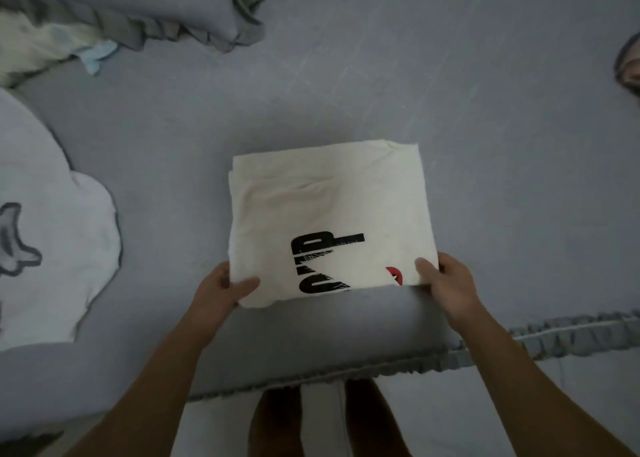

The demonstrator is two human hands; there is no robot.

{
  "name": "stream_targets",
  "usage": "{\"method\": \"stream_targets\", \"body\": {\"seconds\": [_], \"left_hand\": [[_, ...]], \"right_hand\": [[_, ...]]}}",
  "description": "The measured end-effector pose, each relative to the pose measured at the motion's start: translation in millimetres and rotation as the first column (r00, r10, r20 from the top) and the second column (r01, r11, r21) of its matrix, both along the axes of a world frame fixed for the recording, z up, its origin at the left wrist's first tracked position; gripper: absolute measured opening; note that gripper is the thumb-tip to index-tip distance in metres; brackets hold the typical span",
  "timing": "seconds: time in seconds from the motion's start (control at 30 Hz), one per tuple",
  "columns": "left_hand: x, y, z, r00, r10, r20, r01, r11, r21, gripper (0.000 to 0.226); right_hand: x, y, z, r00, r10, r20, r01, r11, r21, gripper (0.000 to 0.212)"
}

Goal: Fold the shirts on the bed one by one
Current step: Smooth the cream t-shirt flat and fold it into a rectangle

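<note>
We see both hands on the folded cream shirt (329, 214), which lies flat on the grey bed (485, 145) and reaches away from the hands. Left hand (221, 287) pinches the near left corner: thumb on top of the cloth, fingers curled under the edge. Right hand (446, 280) pinches the near right corner the same way, thumb on top, fingers below. Between the two thumbs we see black lettering and a red mark printed on the shirt. Well to the left of the left hand lies a pale blue cloud-shaped cushion (52, 231) with a grey star-like figure. Far beyond the left hand, rumpled grey bedding (156, 16) sits bunched up. The frilled bed edge (571, 335) runs just below the right wrist.
</note>
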State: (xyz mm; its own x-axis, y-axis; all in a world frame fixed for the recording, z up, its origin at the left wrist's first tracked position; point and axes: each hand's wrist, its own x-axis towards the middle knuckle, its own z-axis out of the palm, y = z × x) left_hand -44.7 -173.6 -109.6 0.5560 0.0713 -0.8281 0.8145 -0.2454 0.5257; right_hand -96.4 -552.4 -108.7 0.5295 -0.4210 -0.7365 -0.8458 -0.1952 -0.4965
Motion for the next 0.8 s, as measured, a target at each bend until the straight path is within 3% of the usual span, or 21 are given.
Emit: {"method": "stream_targets", "body": {"seconds": [0.1,0.17,0.27,0.37,0.47,0.5,0.57,0.63,0.7,0.73,0.77,0.8], "left_hand": [[-9.1,10.5,-5.1,0.993,0.12,0.002,-0.12,0.993,-0.021,0.027],[-11.9,8.5,-11.3,0.992,0.125,-0.007,-0.124,0.99,0.068,0.02],[-16.3,0.6,-18.4,0.998,-0.045,-0.035,0.053,0.962,0.269,0.012],[-13.8,-6.9,-11.7,0.99,-0.135,-0.04,0.141,0.933,0.331,0.019],[-9.3,-8.9,2.2,0.958,-0.285,0.019,0.247,0.861,0.443,0.032],[-6.8,-9.4,5.2,0.914,-0.391,0.109,0.281,0.803,0.525,0.04],[1.4,-21.4,10.8,0.722,-0.619,0.311,0.301,0.685,0.664,0.055],[12.3,-46.7,9.5,0.458,-0.776,0.434,0.372,0.611,0.699,0.059],[24.8,-73.7,-2.1,0.19,-0.878,0.439,0.486,0.473,0.735,0.059],[34.2,-81.8,-11.9,0.113,-0.907,0.406,0.509,0.404,0.76,0.058],[46.6,-86.1,-22.3,0.105,-0.926,0.364,0.514,0.363,0.777,0.057],[61.2,-86.2,-32.0,0.155,-0.933,0.326,0.508,0.358,0.784,0.056]], "right_hand": [[-10.2,2.7,3.6,0.996,-0.052,0.07,0.055,0.997,-0.052,0.018],[-18.2,6.6,-3.3,0.999,-0.001,-0.04,-0.003,0.995,-0.097,0.022],[-27.0,15.0,-12.7,0.98,0.002,-0.2,-0.033,0.988,-0.153,0.023],[-26.3,25.2,-8.5,0.98,-0.089,-0.178,0.057,0.982,-0.178,0.024],[-22.1,39.2,5.3,0.979,-0.118,-0.163,0.079,0.97,-0.231,0.041],[-19.3,44.3,9.9,0.993,-0.041,-0.114,-0.002,0.936,-0.352,0.048],[-8.6,57.4,14.8,0.943,0.331,0.015,-0.254,0.752,-0.608,0.058],[9.9,77.8,10.6,0.757,0.649,0.078,-0.457,0.611,-0.646,0.069],[31.6,99.1,-5.6,0.558,0.826,0.087,-0.612,0.48,-0.629,0.071],[41.9,105.0,-17.5,0.468,0.882,0.054,-0.656,0.387,-0.648,0.069],[51.3,104.9,-29.1,0.415,0.91,-0.001,-0.681,0.31,-0.664,0.067],[60.5,97.7,-39.5,0.414,0.909,-0.058,-0.696,0.275,-0.663,0.066]]}}
